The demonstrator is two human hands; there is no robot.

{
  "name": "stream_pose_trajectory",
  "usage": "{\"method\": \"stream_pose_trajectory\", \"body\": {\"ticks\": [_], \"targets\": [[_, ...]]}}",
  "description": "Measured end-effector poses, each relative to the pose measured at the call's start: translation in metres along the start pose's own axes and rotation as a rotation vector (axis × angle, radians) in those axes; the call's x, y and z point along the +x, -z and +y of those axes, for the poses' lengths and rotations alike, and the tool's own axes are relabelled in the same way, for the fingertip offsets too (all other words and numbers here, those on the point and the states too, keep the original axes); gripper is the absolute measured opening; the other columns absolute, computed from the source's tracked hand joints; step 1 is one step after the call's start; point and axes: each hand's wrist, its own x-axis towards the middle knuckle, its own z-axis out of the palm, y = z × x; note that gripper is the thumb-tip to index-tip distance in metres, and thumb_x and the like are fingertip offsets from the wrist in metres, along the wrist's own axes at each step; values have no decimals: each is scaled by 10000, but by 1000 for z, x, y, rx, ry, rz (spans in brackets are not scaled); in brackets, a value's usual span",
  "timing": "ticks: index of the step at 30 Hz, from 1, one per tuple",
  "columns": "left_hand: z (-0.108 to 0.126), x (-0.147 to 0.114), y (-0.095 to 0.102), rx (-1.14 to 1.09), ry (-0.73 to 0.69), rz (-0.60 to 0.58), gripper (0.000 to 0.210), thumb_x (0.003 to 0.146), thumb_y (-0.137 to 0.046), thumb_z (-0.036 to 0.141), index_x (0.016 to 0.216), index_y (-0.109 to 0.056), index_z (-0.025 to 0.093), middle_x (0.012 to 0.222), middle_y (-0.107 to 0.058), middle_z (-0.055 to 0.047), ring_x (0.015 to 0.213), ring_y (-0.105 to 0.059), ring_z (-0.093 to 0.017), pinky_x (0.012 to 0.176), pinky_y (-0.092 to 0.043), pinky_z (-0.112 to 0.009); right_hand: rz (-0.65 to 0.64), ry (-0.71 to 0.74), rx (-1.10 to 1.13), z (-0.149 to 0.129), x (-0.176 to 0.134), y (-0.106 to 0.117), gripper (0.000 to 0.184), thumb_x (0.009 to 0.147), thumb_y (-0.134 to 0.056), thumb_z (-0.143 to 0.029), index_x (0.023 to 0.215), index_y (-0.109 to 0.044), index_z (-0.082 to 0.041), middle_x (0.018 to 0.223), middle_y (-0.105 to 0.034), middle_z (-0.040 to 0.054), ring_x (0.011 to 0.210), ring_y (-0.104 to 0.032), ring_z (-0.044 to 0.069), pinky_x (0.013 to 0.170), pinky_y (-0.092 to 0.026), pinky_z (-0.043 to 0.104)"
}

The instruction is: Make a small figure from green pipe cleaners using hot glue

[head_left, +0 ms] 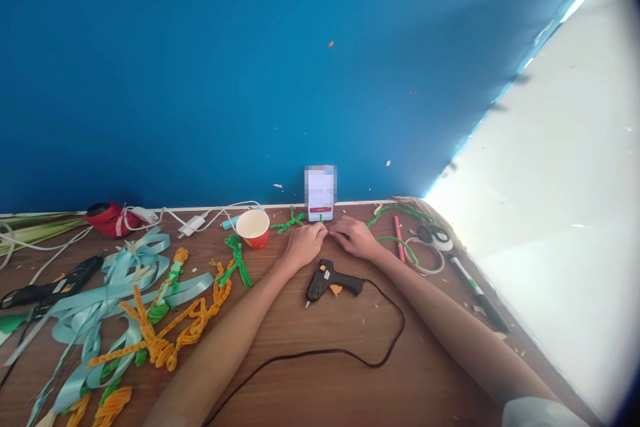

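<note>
My left hand (306, 244) is closed in a pinch just in front of a propped-up phone (320, 195). A short tip of green pipe cleaner (321, 218) rises above its fingertips. Close beside it, the fingers of my right hand (356, 237) are also pinched together, almost meeting the left ones; what is between them is too small to tell. Below both hands a black glue gun (327, 280) lies on its side, nozzle toward the lower left. Left of the phone lies a twisted green pipe cleaner piece (291, 219).
A red paper cup (253, 229) stands left of the hands. Light blue ribbon (107, 293) and orange pipe cleaners (159, 347) cover the table's left side. A red stick (399, 239), a computer mouse (441, 237) and a marker (477, 293) lie right. A black cord (320, 351) crosses the front.
</note>
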Motion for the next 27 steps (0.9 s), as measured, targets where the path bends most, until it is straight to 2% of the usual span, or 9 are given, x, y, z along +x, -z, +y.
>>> {"method": "stream_pose_trajectory", "body": {"ticks": [4,9,13,15,19,24,27], "targets": [[-1,1,-1,-78,4,-24,314,969,-362,357,879,-620,202,730,-658,-45,733,-617,-199,726,-394,-303,46,79,-233,-2,-4,-3,307,980,-405,-245,869,-683,-177,780,-663,85,771,-493,202,687,-347,318],[-6,6,5,-279,-40,-158,457,993,-242,427,864,-592,163,626,-608,-7,612,-564,-132,663,-431,-253,121,177,-377,-3,-5,-5,314,975,-364,-175,939,-676,-165,751,-633,78,767,-468,201,684,-315,332],[-11,7,7,-546,-57,-255,425,968,-317,481,918,-576,147,687,-613,-14,631,-542,-119,632,-435,-237,128,165,-391,-2,-5,-5,304,980,-365,-181,980,-669,-161,762,-633,82,770,-478,204,677,-310,336],[-11,7,7,-622,-48,-243,381,945,-387,484,925,-574,152,725,-621,-18,669,-536,-122,659,-433,-242,120,116,-347,-2,-4,-4,293,990,-375,-217,963,-663,-171,800,-643,84,791,-496,201,704,-329,326],[-9,7,6,-598,-24,-192,320,925,-429,451,890,-571,166,723,-626,-15,696,-540,-133,701,-434,-259,79,39,-261,-6,-2,-3,281,998,-387,-275,968,-650,-180,850,-664,83,801,-537,197,722,-356,309],[-11,7,4,-645,-8,-98,202,898,-454,339,879,-571,176,699,-622,5,683,-554,-128,674,-425,-249,84,-18,-176,-7,-3,-2,299,1004,-373,-285,1169,-599,-182,958,-693,92,884,-596,211,753,-390,305],[-13,7,3,-661,10,-82,163,871,-458,280,945,-564,182,678,-620,17,659,-557,-126,660,-429,-246,92,-70,-144,-6,-4,-2,305,1005,-362,-273,1205,-575,-185,1016,-693,90,908,-613,204,741,-398,293]]}}
